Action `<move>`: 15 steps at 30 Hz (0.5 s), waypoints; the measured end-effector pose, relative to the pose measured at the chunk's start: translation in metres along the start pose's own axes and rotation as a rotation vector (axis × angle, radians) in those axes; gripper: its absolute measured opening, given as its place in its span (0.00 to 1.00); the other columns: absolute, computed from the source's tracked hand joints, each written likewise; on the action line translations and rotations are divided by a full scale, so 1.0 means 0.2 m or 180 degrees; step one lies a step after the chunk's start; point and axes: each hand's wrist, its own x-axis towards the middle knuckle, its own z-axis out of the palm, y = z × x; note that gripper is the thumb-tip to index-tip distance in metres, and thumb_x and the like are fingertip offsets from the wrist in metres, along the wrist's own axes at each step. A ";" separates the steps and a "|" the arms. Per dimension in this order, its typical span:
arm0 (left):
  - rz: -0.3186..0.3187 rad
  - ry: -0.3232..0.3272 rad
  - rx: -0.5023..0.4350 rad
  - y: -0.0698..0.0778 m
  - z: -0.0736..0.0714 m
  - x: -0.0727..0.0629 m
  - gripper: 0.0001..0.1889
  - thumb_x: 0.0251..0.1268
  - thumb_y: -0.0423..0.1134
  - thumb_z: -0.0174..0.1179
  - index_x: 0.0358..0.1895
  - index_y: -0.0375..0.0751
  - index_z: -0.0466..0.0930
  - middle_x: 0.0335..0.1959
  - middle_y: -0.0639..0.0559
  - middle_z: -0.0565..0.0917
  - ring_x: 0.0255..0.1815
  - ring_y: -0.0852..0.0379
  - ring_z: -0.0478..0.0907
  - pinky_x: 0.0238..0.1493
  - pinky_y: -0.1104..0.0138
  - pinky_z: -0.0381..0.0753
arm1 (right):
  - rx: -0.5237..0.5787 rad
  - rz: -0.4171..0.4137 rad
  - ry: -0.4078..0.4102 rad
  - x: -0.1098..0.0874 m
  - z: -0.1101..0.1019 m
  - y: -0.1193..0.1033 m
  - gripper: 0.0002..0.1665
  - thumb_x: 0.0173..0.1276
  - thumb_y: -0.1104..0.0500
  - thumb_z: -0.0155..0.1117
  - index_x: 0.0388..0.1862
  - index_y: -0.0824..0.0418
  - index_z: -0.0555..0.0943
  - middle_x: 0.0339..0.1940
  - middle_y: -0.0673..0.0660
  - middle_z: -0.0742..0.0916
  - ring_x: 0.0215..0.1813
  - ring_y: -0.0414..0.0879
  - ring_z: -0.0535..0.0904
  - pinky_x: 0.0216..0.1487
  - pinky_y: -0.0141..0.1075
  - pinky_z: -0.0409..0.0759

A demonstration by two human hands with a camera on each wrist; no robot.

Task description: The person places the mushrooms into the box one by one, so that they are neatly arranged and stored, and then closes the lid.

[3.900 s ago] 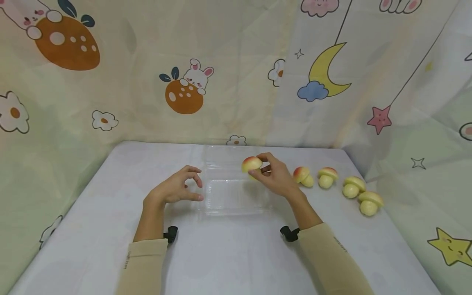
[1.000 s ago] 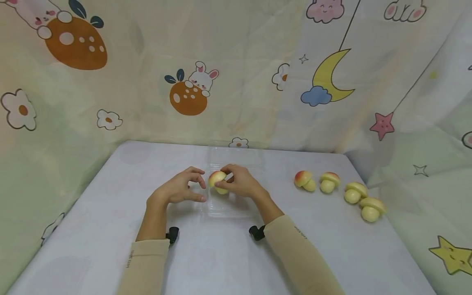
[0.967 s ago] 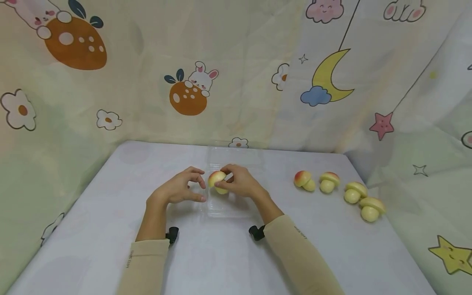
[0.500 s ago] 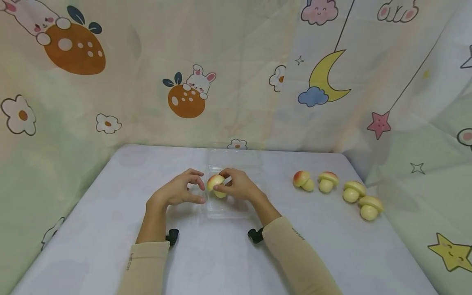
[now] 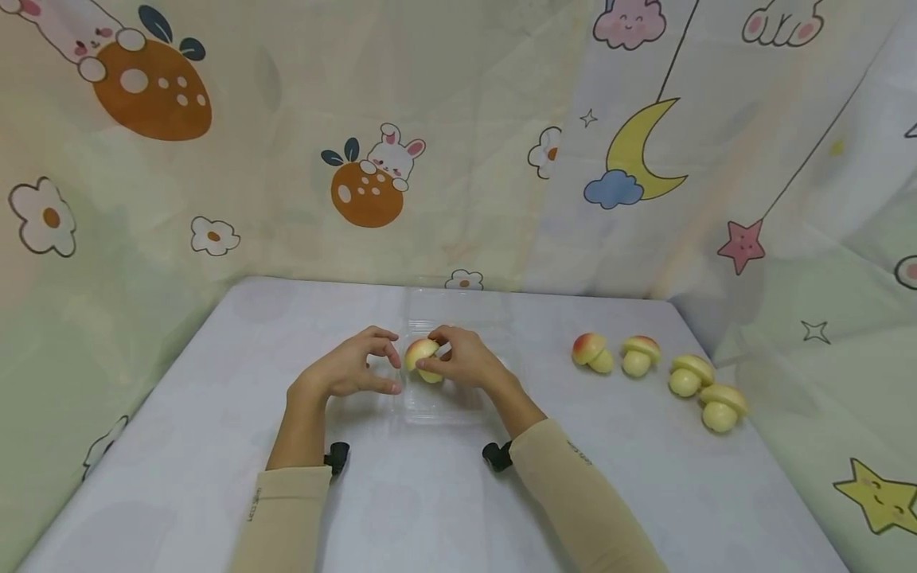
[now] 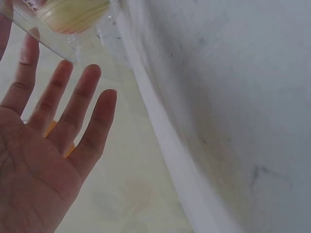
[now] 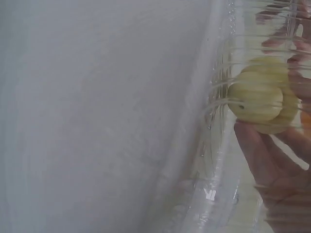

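My right hand (image 5: 466, 358) pinches a toy mushroom (image 5: 421, 354) with a red-and-yellow cap at the left part of a clear plastic clamshell box (image 5: 444, 415). Through the ribbed plastic wall, the right wrist view shows the pale round stem of this mushroom (image 7: 255, 97) between thumb and fingers. My left hand (image 5: 351, 366) is at the box's left side, thumb and fingers apart and holding nothing. In the left wrist view its fingers (image 6: 85, 97) extend close to the clear plastic edge, with the mushroom (image 6: 73, 14) visible behind the plastic.
Several similar mushrooms lie on the white table (image 5: 215, 509) to the right: one red-capped (image 5: 591, 352), one upright-looking (image 5: 640, 355), and a yellow pair with the nearest mushroom (image 5: 722, 407) by the table's right edge. A printed cloth (image 5: 458, 143) hangs behind.
Since the earliest frame my right hand has carried the mushroom leftward across the box, closer to the left hand. Over the last second both hands have stayed almost still.
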 end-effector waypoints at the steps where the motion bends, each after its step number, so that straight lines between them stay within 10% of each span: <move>1: -0.0001 -0.0001 -0.0004 0.00 0.00 0.00 0.17 0.54 0.45 0.80 0.43 0.45 0.85 0.75 0.44 0.68 0.72 0.39 0.70 0.66 0.41 0.74 | -0.0007 0.0028 -0.0001 0.00 0.00 0.00 0.32 0.68 0.41 0.72 0.63 0.57 0.78 0.58 0.54 0.84 0.51 0.47 0.86 0.50 0.38 0.86; 15: -0.0126 -0.0007 -0.0040 0.02 0.00 0.00 0.18 0.54 0.46 0.80 0.44 0.44 0.85 0.76 0.46 0.67 0.73 0.39 0.69 0.69 0.41 0.72 | -0.0112 0.0280 0.0089 0.00 0.00 0.01 0.35 0.67 0.36 0.70 0.64 0.55 0.77 0.61 0.58 0.85 0.53 0.49 0.87 0.57 0.46 0.84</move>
